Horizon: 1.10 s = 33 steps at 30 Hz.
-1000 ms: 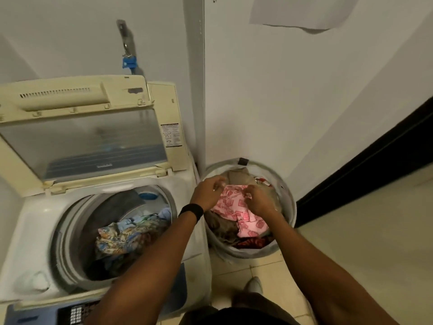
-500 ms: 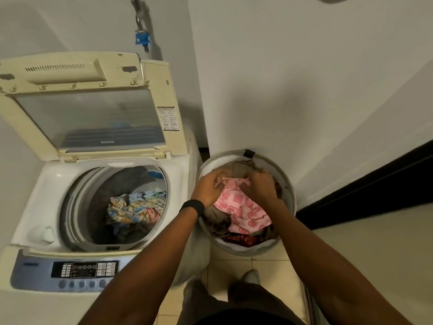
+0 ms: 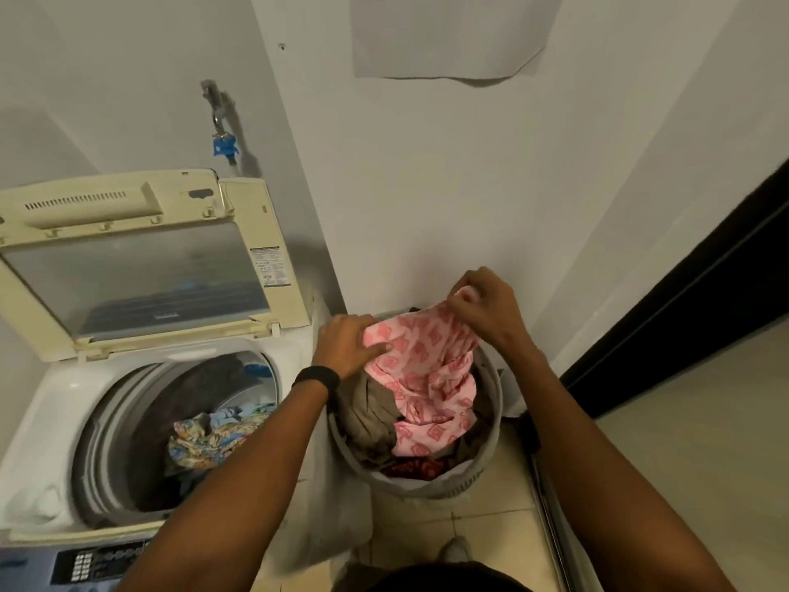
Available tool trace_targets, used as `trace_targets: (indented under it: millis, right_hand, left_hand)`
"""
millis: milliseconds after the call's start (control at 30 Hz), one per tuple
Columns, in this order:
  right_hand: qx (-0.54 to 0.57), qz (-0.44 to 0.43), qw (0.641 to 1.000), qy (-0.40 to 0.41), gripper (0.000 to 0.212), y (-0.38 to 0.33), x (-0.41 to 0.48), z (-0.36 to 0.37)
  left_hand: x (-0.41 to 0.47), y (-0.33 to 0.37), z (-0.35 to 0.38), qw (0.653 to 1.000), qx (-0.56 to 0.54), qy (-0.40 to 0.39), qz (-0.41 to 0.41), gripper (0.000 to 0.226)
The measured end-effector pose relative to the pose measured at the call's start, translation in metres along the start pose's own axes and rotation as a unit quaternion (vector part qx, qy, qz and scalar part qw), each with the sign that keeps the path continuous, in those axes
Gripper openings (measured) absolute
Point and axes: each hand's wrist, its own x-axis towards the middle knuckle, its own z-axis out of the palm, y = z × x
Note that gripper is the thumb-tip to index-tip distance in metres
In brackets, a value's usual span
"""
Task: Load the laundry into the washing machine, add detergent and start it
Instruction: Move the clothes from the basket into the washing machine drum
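Laundry fills the basket (image 3: 427, 484) beside the washer (image 3: 55, 403). Both hands, left (image 3: 348, 348) and right (image 3: 486, 309), pinch a pink cloth (image 3: 422, 378) with closed fingers. Its low end hangs in the pile and could drag other clothes onto the floor. The lid (image 3: 141, 258) stands open.

The washing machine (image 3: 55, 403) stands with its lid (image 3: 141, 267) tipped back against the wall, leaving the drum mouth clear from above. Floral clothes (image 3: 213, 437) cover only the bottom; the laundry basket (image 3: 427, 484) sits just beside it.
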Motion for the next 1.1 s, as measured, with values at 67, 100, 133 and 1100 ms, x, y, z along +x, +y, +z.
trace_targets:
  millis: [67, 100, 133, 1100]
  right_hand:
    - [-0.003, 0.016, 1.0, 0.01, 0.012, 0.006, 0.002, -0.009]
    - [-0.009, 0.022, 0.999, -0.02, 0.02, 0.007, 0.002, -0.012]
    - [-0.026, 0.027, 0.997, -0.071, 0.029, 0.008, 0.002, -0.013]
    - [-0.165, 0.1, 0.962, -0.195, 0.078, -0.043, -0.036, 0.047]
  left_hand:
    - [0.001, 0.0, -0.008, 0.999, -0.032, 0.008, 0.016, 0.049]
    - [0.001, 0.002, -0.012, 0.998, -0.05, 0.012, 0.024, 0.042]
    - [0.001, 0.005, -0.016, 0.997, -0.061, 0.018, 0.042, 0.036]
    - [0.014, -0.002, -0.099, 0.965, -0.139, -0.165, 0.149, 0.041]
